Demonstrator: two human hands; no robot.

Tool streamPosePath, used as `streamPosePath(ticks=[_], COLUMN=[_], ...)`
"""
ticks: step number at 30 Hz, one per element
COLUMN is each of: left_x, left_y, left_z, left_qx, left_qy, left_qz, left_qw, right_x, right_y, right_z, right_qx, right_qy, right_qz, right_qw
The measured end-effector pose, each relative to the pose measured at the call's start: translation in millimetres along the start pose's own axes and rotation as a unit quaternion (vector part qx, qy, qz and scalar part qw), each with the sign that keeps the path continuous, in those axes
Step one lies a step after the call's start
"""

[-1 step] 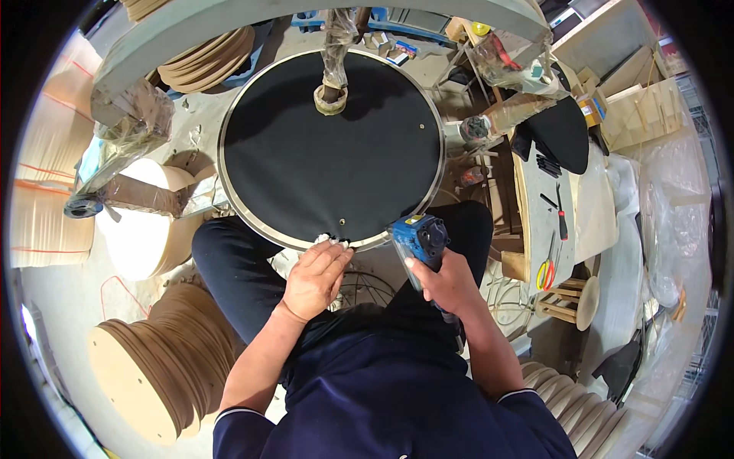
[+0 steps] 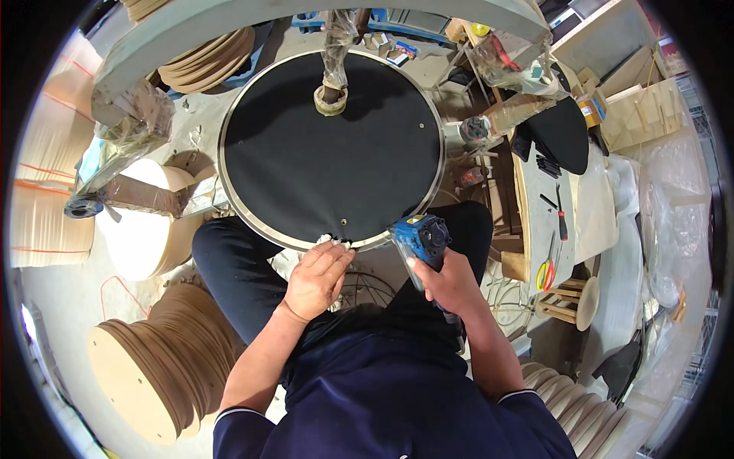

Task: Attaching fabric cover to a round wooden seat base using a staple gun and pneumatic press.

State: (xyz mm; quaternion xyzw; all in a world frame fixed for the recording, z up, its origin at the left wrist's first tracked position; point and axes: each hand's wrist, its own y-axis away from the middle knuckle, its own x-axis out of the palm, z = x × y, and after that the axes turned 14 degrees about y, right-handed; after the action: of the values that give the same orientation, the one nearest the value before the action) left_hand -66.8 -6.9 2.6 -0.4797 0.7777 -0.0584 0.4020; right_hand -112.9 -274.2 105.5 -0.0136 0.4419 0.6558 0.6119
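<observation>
A round disc covered in black fabric (image 2: 329, 168), with a pale rim (image 2: 264, 231), lies in front of me. At its near edge my left hand (image 2: 317, 279) has its fingers bent together over the fabric's edge, gripping it; white wrapping shows at the fingertips. Just to the right, my right hand (image 2: 451, 287) is closed round the handle of a blue staple gun (image 2: 417, 237). Its nose is beside the near right part of the rim; whether it touches is hidden. A small hole (image 2: 344, 222) shows in the fabric above my left fingers.
A plastic-wrapped frame post (image 2: 334, 65) stands over the disc. Stacked wooden discs (image 2: 138, 367) are at lower left. On the right, a workbench (image 2: 562, 252) bears scissors (image 2: 545, 274) and a red-handled screwdriver (image 2: 563, 222). A wooden stool (image 2: 585, 304) stands beside it.
The small hole in the fabric near my left fingers has shifted very slightly to the right. Both hands and the staple gun are almost where they were.
</observation>
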Motion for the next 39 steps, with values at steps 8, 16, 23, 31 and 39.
streamPosePath(ticks=[8,16,23,31,39], left_x=[15.4,18.8,-44.4,-57.6,-44.6], left_y=[-11.8,-20.0,-11.5,-13.6,-15.2], left_z=[-7.3,-7.3,24.4,38.5,38.3], left_qx=[0.010,0.013,-0.013,0.008,0.050], left_qy=[0.052,0.089,-0.079,-0.115,-0.074], left_qz=[0.015,-0.006,-0.033,-0.008,-0.010], left_qw=[0.998,0.996,0.996,0.993,0.996], right_x=[5.1,-2.8,-10.2,3.5,7.7], right_y=[3.0,6.4,17.1,12.8,11.5], right_z=[7.3,-8.1,-20.0,-20.2,-20.2], right_qx=[0.007,0.002,0.036,0.003,0.002], right_qy=[-0.005,-0.013,-0.055,-0.080,-0.042], right_qz=[-0.001,-0.039,-0.059,-0.035,-0.030], right_qw=[1.000,0.999,0.996,0.996,0.999])
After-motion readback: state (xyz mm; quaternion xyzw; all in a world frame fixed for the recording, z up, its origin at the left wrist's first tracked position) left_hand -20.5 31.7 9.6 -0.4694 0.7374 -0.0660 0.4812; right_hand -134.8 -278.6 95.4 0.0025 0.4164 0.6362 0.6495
